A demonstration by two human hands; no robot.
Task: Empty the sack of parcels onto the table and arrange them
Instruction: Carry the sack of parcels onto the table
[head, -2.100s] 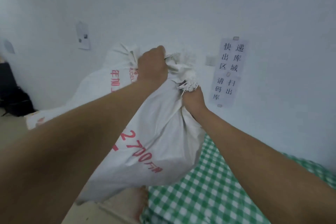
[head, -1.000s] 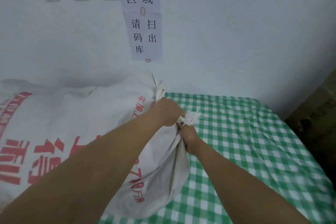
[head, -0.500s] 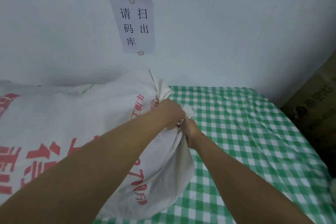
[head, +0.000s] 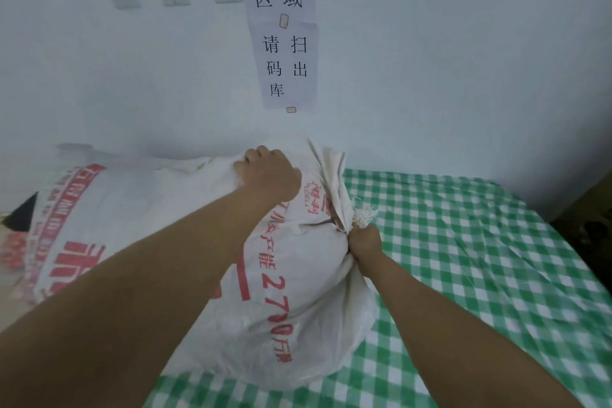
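A bulging white woven sack (head: 298,301) with red print lies on the left part of the table (head: 463,242), which has a green-and-white checked cloth. My right hand (head: 364,238) grips the bunched, frayed neck of the sack. My left hand (head: 270,172) sits higher and further back, its fingers curled into the sack's fabric near the top. No parcels show; the sack hides whatever is inside.
A second white sack (head: 82,225) with red characters lies to the left, off the table. A white wall stands right behind, bearing a paper sign (head: 284,26) with black characters. A brown cardboard box (head: 596,202) stands at the right edge.
The sack was swung from the floor side onto the table. My left hand has left the neck and moved up and back onto the sack's top; my right hand keeps its grip on the neck.
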